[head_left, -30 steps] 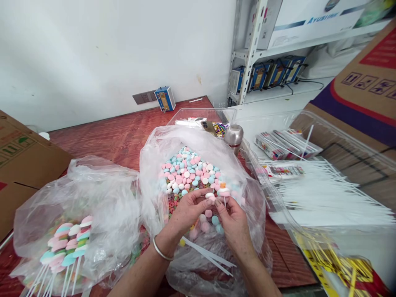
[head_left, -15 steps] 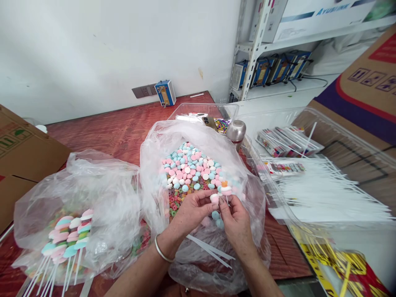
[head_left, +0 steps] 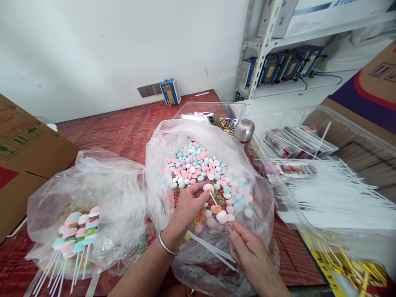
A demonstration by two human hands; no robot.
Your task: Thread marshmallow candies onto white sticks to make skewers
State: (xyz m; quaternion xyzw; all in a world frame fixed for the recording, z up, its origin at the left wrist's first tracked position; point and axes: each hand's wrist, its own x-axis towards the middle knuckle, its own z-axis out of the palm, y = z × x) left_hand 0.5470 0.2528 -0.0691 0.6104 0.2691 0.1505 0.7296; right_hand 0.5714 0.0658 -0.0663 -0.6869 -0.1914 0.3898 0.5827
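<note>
My left hand (head_left: 190,205) pinches a pink and white marshmallow (head_left: 208,187) at the upper end of a thin white stick. Lower on that stick sit an orange gummy ring (head_left: 218,208) and a white marshmallow (head_left: 221,215) with a pink one against it. My right hand (head_left: 244,243) grips the candy skewer from below, beside these pieces; its lower end is hidden. Both hands are over a large clear plastic bag (head_left: 163,132) full of pink, white and blue marshmallows (head_left: 193,163) and coloured gummy rings (head_left: 198,218). Spare white sticks (head_left: 213,249) lie across the bag's front.
Finished marshmallow skewers (head_left: 76,237) rest on another plastic bag (head_left: 117,198) at left. A clear bin (head_left: 289,214) at right holds many white sticks (head_left: 334,189). Behind the bag stand a metal flask (head_left: 244,131) and a clear tray (head_left: 229,106). A cardboard box (head_left: 34,148) borders the left.
My hands have moved apart. The pink and white marshmallow is now on the stick's upper end, and the skewer has tilted, its other candies lower and nearer me. The view has shifted slightly.
</note>
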